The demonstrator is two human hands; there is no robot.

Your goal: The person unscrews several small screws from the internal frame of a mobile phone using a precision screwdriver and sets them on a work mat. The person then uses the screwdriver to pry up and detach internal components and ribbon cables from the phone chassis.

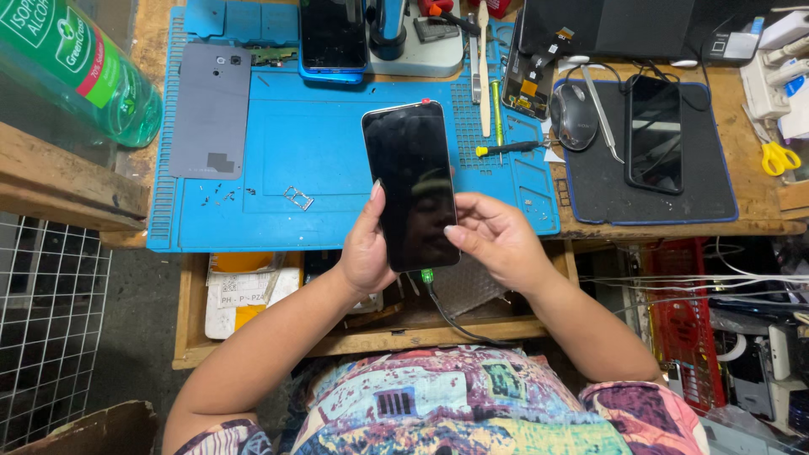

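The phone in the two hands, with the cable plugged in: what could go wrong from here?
1. The phone is held above the mat's edge and an open drawer; if the left hand or right hand slips, it may fall.
2. The cable hangs from its bottom; a tug could strain the port.
3. Tiny screws and a small tray lie loose on the mat and could be swept off.

I see both my bare forearms reaching up from the bottom edge, angled inward so the wrists nearly meet. My left hand [364, 253] is cupped, thumb raised along the side, fingers curled out of sight. My right hand [499, 240] sits palm-down, fingers bent inward, thumb tip pointing left toward the other hand
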